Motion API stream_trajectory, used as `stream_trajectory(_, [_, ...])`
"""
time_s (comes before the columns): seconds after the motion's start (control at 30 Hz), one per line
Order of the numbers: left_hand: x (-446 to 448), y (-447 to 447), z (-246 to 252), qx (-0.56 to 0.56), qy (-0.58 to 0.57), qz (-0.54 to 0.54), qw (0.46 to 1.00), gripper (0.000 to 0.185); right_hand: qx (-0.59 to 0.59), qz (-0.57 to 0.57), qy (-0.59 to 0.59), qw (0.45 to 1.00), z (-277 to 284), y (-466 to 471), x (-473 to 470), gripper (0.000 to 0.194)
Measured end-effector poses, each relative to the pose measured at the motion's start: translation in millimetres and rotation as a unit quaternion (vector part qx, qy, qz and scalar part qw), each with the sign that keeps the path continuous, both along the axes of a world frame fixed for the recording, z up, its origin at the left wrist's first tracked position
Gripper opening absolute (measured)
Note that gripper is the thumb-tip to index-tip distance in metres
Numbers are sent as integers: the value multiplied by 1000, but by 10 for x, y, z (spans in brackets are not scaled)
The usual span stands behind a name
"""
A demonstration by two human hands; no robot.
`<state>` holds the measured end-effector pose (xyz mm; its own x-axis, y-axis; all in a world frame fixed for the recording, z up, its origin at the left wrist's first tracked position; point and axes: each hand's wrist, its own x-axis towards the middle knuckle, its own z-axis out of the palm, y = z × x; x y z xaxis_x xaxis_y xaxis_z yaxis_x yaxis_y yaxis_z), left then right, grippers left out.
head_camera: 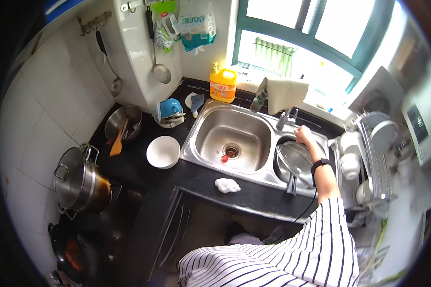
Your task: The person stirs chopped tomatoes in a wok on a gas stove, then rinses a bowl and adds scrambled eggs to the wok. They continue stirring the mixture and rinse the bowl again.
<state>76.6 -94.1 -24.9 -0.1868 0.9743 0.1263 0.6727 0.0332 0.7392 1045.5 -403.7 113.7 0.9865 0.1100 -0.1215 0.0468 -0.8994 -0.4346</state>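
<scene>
My right hand [303, 134] is over the back rim of the smaller sink basin, just in front of the faucet [283, 120]; its fingers look curled, but whether they hold anything is unclear. Below it a pan with a glass lid [297, 159] fills that basin, a dark handle jutting over the front edge. My left hand is out of view. In the larger steel basin [208, 125], small red scraps [225, 158] lie by the drain. A crumpled white cloth or paper [227, 185] rests on the counter before the sink. A white bowl [163, 152] stands to the sink's left.
A lidded steel pot [80, 183] stands at the left, above a dark wok [66, 251] with red food. A steel bowl [120, 123] holds a wooden spatula [117, 143]. Behind the sink is a yellow detergent jug [222, 86]. A dish rack [373, 161] stands at the right.
</scene>
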Motion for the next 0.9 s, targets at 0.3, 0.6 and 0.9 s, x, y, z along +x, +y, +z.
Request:
stream_trajectory(0.3, [3378,937,659,-237,-235,-239,912,33,-15,69,-150,986,-1061,-459,1915,47])
stream_trajectory(0.6, [5868,1935,723,-429,-310,-228,817,44,-150,177,-226,946,-1268,-444,1953,24])
stream_trajectory(0.9, [6452,1767,562,-359,-323,-236,843,50,-38,27,-160,986,-1272,-344,1858,43])
